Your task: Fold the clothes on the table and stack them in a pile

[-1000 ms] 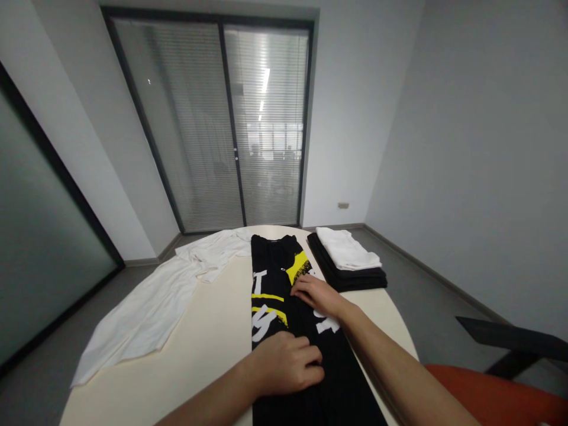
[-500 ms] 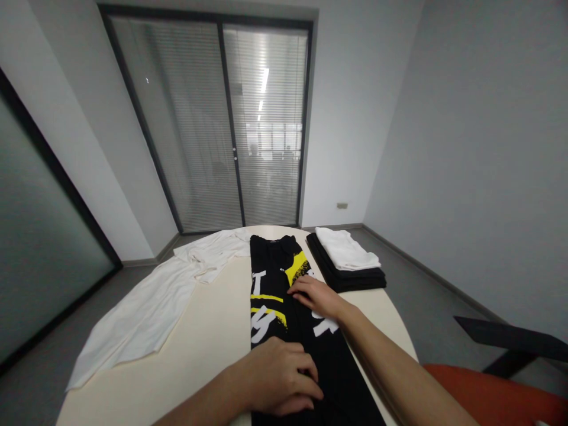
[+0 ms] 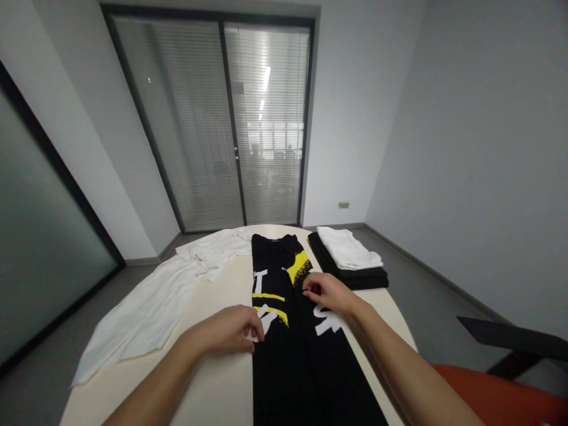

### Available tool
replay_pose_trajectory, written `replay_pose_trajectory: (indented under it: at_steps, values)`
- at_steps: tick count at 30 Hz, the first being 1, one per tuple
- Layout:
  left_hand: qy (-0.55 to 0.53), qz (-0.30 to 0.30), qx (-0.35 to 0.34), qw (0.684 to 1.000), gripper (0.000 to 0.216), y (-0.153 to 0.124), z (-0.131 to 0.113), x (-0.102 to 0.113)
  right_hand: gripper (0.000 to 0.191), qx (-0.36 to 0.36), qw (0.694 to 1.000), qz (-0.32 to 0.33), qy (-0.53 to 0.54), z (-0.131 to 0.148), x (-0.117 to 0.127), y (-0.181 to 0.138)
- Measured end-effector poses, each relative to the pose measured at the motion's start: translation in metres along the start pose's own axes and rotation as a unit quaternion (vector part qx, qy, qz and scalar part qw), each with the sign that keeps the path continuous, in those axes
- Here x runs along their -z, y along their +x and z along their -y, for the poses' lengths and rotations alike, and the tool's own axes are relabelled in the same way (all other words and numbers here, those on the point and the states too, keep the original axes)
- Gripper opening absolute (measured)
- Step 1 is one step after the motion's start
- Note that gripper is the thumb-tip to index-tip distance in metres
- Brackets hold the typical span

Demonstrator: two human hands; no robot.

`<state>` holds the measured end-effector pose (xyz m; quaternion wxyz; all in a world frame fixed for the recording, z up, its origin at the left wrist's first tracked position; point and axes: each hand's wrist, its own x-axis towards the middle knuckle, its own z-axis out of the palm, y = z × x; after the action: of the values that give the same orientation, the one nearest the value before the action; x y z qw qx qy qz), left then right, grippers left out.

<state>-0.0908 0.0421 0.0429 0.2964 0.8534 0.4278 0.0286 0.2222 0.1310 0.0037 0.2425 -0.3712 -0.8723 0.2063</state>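
Note:
Black trousers (image 3: 284, 367) with white lettering and yellow patches lie lengthwise down the middle of the table, the waist at the far end and the legs running toward me. At their left edge, my left hand (image 3: 231, 328) has its thumb and fingers closed on the cloth beside a white letter. My right hand (image 3: 331, 293) rests over the right side, below the yellow patch, its fingers curled in a pinch on the fabric. Its fingertips are partly hidden.
A spread white garment (image 3: 146, 307) covers the left side of the pale round table (image 3: 213, 378). Folded black clothes (image 3: 364, 279) with a folded white one (image 3: 348, 248) on top sit at the far right. An orange chair (image 3: 483, 390) with a black armrest (image 3: 510, 337) stands at right.
My left hand has moved left and away from me, from above the trousers to their left edge. My right hand has shifted slightly right, and its fingers have curled in.

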Motion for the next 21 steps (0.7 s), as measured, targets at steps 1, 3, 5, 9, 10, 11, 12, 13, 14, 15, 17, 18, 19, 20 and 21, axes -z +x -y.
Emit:
replay_pose_trajectory:
  at_steps: [1, 3, 5, 9, 10, 11, 12, 13, 14, 15, 17, 18, 19, 20, 21]
  values:
    - [-0.019, 0.013, 0.020, 1.000, 0.028, -0.001, 0.004, 0.001, 0.013, -0.020, 1.000, 0.012, 0.009, -0.001, 0.004, -0.002]
    - [-0.049, 0.035, 0.048, 0.997, 0.028, -0.002, 0.007, 0.002, 0.017, -0.056, 0.997, 0.044, 0.032, -0.002, 0.010, -0.007]
    - [-0.072, 0.059, 0.058, 0.994, 0.029, -0.002, 0.005, 0.000, 0.020, -0.094, 0.991, 0.075, 0.065, -0.004, 0.017, -0.013]
    - [-0.119, 0.111, 0.085, 0.983, 0.032, -0.002, -0.002, -0.004, 0.032, -0.191, 0.960, 0.130, 0.159, -0.007, 0.029, -0.027]
    - [-0.136, 0.122, 0.104, 0.978, 0.035, -0.002, -0.003, -0.005, 0.037, -0.216, 0.950, 0.141, 0.176, -0.009, 0.032, -0.030]
    - [-0.153, 0.129, 0.122, 0.972, 0.037, -0.002, -0.003, -0.005, 0.041, -0.237, 0.942, 0.150, 0.185, -0.010, 0.033, -0.032]
    - [-0.171, 0.132, 0.138, 0.967, 0.040, -0.002, -0.002, -0.006, 0.043, -0.252, 0.936, 0.159, 0.188, -0.010, 0.034, -0.033]
    - [-0.185, 0.133, 0.147, 0.963, 0.041, -0.002, -0.002, -0.006, 0.045, -0.259, 0.933, 0.168, 0.184, -0.010, 0.034, -0.034]
    - [-0.194, 0.134, 0.150, 0.960, 0.041, -0.002, -0.001, -0.007, 0.044, -0.255, 0.935, 0.175, 0.170, -0.010, 0.034, -0.033]
    - [-0.197, 0.134, 0.147, 0.960, 0.040, -0.002, 0.001, -0.007, 0.041, -0.242, 0.943, 0.174, 0.146, -0.008, 0.033, -0.032]
    - [-0.198, 0.138, 0.139, 0.960, 0.038, -0.001, 0.002, -0.008, 0.033, -0.190, 0.967, 0.148, 0.077, -0.003, 0.031, -0.027]
    - [-0.196, 0.141, 0.135, 0.961, 0.037, -0.001, 0.003, -0.008, 0.029, -0.159, 0.978, 0.127, 0.045, 0.001, 0.030, -0.024]
    - [-0.194, 0.143, 0.132, 0.962, 0.036, 0.000, 0.003, -0.007, 0.027, -0.128, 0.985, 0.112, 0.024, 0.006, 0.027, -0.020]
    - [-0.190, 0.143, 0.129, 0.963, 0.036, 0.000, 0.003, -0.007, 0.026, -0.103, 0.989, 0.106, 0.018, 0.010, 0.025, -0.018]
    - [-0.184, 0.142, 0.127, 0.964, 0.035, 0.000, 0.003, -0.007, 0.026, -0.084, 0.990, 0.113, 0.026, 0.014, 0.021, -0.015]
